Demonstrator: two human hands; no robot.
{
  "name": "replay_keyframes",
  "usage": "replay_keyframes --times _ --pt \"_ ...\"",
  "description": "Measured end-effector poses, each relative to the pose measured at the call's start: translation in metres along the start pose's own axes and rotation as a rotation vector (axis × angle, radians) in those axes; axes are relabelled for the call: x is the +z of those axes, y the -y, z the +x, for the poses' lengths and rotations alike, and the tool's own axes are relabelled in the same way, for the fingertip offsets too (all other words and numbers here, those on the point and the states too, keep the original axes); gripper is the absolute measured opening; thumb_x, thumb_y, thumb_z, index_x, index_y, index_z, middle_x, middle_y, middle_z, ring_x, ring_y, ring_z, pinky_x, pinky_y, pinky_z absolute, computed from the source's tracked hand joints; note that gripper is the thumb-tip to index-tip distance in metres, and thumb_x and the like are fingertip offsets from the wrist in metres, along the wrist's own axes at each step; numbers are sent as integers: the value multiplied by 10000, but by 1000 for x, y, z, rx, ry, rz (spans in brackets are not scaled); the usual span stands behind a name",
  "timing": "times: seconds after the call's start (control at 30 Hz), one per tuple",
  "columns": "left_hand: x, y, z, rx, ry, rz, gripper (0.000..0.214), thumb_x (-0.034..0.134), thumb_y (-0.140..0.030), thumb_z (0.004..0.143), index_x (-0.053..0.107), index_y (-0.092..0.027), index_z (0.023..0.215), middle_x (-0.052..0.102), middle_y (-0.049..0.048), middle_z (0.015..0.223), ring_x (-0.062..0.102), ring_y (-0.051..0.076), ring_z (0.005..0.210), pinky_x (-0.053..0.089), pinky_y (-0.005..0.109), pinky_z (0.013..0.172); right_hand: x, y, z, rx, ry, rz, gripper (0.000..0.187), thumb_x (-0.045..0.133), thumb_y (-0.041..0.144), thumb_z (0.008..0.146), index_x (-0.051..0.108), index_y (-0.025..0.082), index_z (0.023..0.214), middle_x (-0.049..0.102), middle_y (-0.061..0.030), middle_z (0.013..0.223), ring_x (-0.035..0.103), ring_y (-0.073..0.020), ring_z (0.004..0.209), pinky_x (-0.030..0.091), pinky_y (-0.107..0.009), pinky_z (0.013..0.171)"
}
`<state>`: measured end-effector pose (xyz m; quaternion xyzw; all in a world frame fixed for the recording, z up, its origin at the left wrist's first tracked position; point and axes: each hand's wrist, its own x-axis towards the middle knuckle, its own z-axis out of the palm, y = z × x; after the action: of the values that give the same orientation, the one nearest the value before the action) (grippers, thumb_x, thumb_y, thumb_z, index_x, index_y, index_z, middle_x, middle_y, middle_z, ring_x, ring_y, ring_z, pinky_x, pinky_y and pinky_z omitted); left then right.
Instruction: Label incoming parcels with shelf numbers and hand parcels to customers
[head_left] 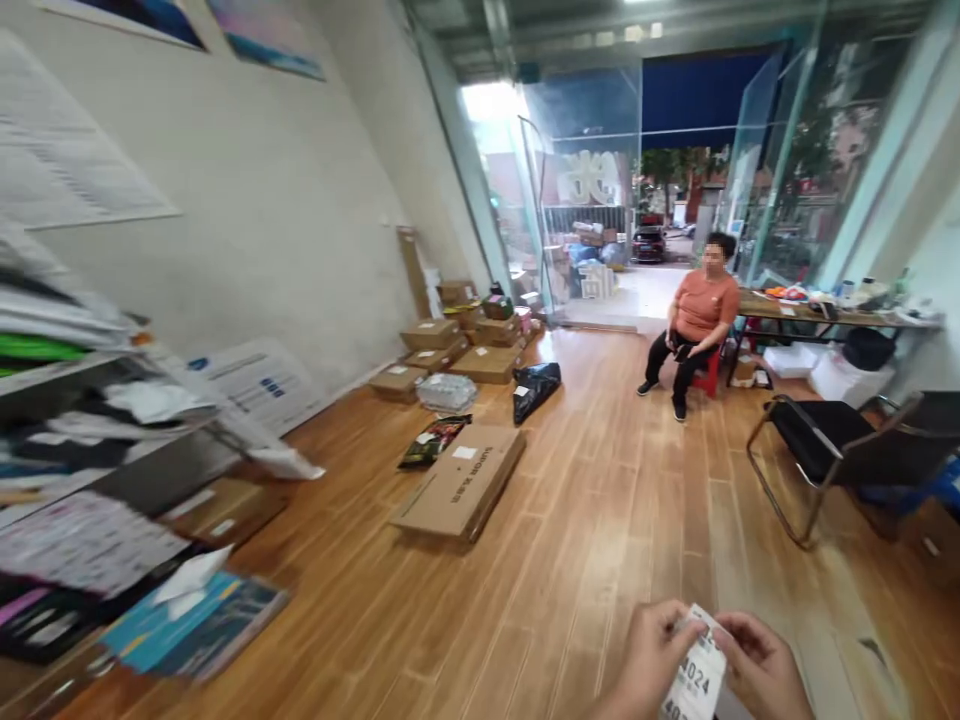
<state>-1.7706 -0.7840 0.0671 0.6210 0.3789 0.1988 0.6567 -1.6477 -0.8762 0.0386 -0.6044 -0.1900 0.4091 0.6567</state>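
At the bottom right of the head view, my left hand (651,655) and my right hand (765,660) come together on a strip of white printed labels (694,678). Black numbers run down the strip, one of them reading 4024. Both thumbs press on its upper part, my left from the left edge and my right from the right edge. The lower end of the strip runs out of the picture.
A long flat cardboard box (457,485) lies mid-floor, with stacked parcels (484,362) behind it. Left are loaded shelves (112,460) and a blue package (199,620). A person (703,310) sits near a long table (817,312); a black chair (862,450) stands right.
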Motion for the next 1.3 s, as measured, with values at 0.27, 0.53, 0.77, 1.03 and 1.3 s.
replay_keyframes --times 0.27,0.53,0.77,1.03,1.3 --pt "-105 -20 199 58 -203 286 370 583 -451 789 408 -215 564 443 -49 544 430 127 580 310 264 567 95 6 222 -41 104 -82 479 834 652 524 766 202 675 698 -58 631 600 -187 568 495 -268 513" --pt "-278 -48 351 -25 -543 -248 618 735 -748 539 637 -171 737 611 9 648 532 167 622 411 270 587 302 57 442 -91 528 -273 513 742 698 638 741 188 696 705 -76 696 642 -225 682 513 -309 633" --pt "-431 -6 439 -96 -1059 -458 614 729 -743 569 710 -171 791 632 3 586 547 171 541 479 287 573 513 5 587 -95 960 -414 374 737 573 714 776 203 752 675 -52 742 597 -172 668 461 -276 608" --pt "-649 -5 593 -317 -1161 -518 679 709 -814 474 689 -168 681 603 6 516 585 205 526 486 296 507 726 -92 756 202 876 -410 545 789 676 559 758 199 821 619 -17 686 523 -148 623 443 -301 628" --pt "-764 47 710 -465 -1065 -700 695 749 -773 451 727 -178 810 724 48 673 654 235 598 524 318 545 843 -150 920 503 1179 -603 607 846 692 368 672 157 595 623 -9 575 548 -133 530 454 -305 581"
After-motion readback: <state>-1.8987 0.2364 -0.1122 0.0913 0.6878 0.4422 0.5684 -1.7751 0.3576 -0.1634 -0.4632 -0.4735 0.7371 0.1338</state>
